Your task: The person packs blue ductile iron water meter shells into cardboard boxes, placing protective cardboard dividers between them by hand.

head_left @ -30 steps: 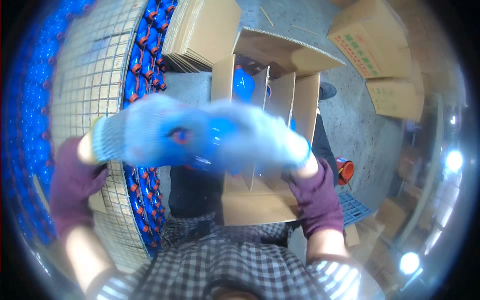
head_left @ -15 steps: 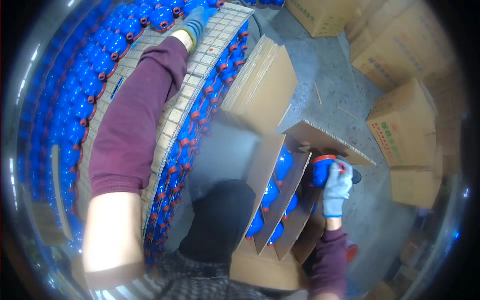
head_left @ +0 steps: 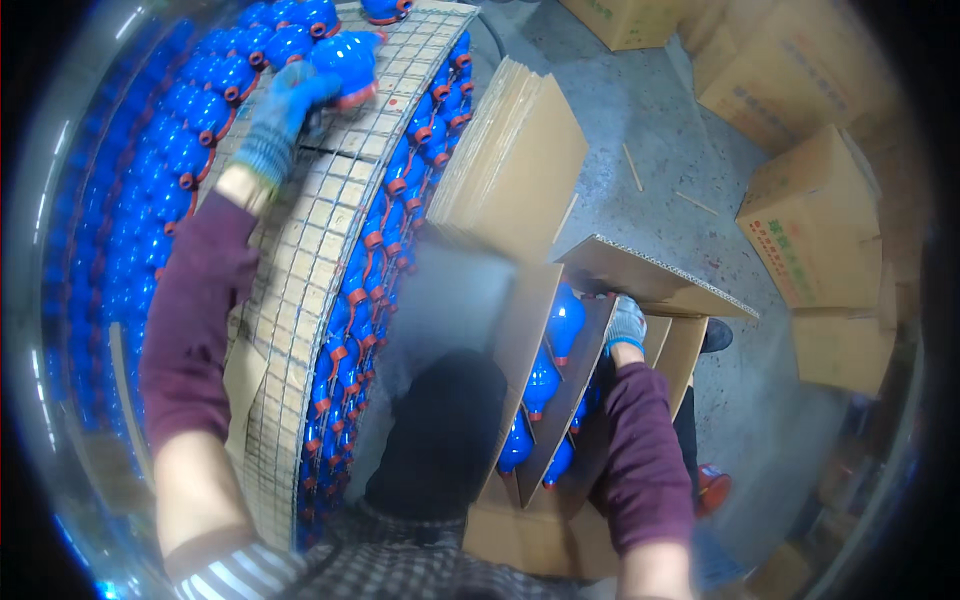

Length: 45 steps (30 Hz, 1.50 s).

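Observation:
My left hand (head_left: 285,115), in a blue-grey knit glove, grips a glossy blue rounded casting (head_left: 345,62) with red ends, above the wire-mesh shelf (head_left: 330,205). Beside it stand rows of similar blue castings (head_left: 205,115). At lower right an open cardboard carton (head_left: 540,535) with cardboard dividers (head_left: 590,370) holds several more castings (head_left: 565,322). My right hand (head_left: 626,325), gloved as well, reaches down into the carton's far compartment. A divider and the carton hide its fingers, so whatever it holds cannot be seen.
Flattened cardboard sheets (head_left: 515,150) stand stacked between shelf and carton. Printed closed cartons (head_left: 815,225) line the right side. Below the shelf's top lie more blue castings (head_left: 375,235). Thin sticks (head_left: 633,167) lie on the grey floor, and a red object (head_left: 712,488) sits right of the carton.
My right hand has lowered from above the carton into it, and the casting it carried is out of sight. My left hand has drawn nearer, lifting a casting off the shelf.

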Each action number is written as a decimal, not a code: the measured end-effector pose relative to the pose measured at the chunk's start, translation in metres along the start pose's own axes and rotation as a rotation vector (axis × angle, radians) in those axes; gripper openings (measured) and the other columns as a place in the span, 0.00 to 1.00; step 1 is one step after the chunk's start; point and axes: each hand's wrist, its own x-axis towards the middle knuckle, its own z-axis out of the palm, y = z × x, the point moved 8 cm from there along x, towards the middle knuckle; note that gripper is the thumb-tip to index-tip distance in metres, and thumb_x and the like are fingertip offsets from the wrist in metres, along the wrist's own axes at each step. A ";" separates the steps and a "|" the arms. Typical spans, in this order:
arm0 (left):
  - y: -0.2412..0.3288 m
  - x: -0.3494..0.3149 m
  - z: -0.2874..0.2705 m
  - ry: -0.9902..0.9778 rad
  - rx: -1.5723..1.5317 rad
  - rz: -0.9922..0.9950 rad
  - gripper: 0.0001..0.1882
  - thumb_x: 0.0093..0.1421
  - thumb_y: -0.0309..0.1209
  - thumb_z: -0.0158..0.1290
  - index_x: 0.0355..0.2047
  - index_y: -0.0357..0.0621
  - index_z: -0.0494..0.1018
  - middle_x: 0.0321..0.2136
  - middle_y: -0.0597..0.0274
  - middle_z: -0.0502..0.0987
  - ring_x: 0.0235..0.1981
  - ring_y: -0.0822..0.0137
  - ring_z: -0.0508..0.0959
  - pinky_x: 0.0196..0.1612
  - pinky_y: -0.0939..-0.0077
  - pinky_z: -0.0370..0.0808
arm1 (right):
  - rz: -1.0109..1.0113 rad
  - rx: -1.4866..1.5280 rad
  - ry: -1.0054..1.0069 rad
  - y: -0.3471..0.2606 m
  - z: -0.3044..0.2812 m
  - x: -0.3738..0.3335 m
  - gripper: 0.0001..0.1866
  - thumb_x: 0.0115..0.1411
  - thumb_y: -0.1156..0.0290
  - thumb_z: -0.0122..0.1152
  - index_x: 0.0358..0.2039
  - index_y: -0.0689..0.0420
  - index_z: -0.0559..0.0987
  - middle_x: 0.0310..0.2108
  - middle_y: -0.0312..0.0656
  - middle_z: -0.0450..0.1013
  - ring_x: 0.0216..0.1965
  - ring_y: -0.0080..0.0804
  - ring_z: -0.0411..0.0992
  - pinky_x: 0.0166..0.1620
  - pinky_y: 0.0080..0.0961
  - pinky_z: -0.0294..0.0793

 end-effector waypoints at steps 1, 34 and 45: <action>0.013 -0.022 0.001 -0.048 0.071 0.106 0.12 0.54 0.34 0.55 0.19 0.48 0.64 0.17 0.67 0.66 0.12 0.76 0.64 0.15 0.82 0.60 | 0.034 0.014 -0.042 0.008 0.005 0.004 0.24 0.56 0.51 0.50 0.42 0.58 0.77 0.44 0.55 0.72 0.44 0.54 0.72 0.46 0.42 0.72; 0.014 -0.357 0.590 -0.933 0.815 0.595 0.17 0.55 0.45 0.48 0.40 0.54 0.78 0.39 0.62 0.78 0.40 0.60 0.78 0.40 0.62 0.73 | -0.066 0.018 0.479 0.042 -0.127 -0.068 0.23 0.59 0.55 0.54 0.43 0.65 0.74 0.41 0.55 0.72 0.41 0.50 0.72 0.45 0.38 0.70; 0.047 -0.406 0.391 -1.274 0.373 0.727 0.22 0.52 0.47 0.51 0.44 0.51 0.74 0.39 0.56 0.77 0.43 0.56 0.76 0.44 0.62 0.71 | -0.077 -0.090 -0.010 0.116 -0.007 0.054 0.20 0.57 0.56 0.52 0.39 0.61 0.76 0.40 0.48 0.75 0.36 0.41 0.74 0.38 0.35 0.71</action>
